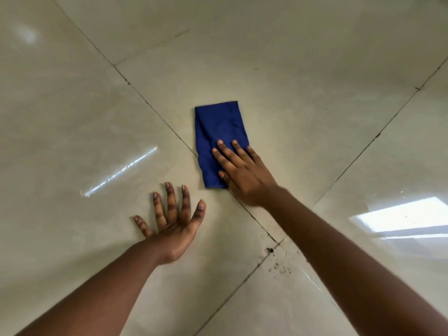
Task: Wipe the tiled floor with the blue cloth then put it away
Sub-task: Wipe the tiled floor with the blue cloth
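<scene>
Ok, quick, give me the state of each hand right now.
Left hand: open, fingers spread flat on the glossy beige tiled floor, holding nothing.
Right hand: open, straight fingers pressing the folded dark blue cloth onto the floor.

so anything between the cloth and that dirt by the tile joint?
Nothing visible. The right hand lies flat on the cloth; bare floor runs from it along the grout line to the dirt. The left hand rests off to the side.
</scene>
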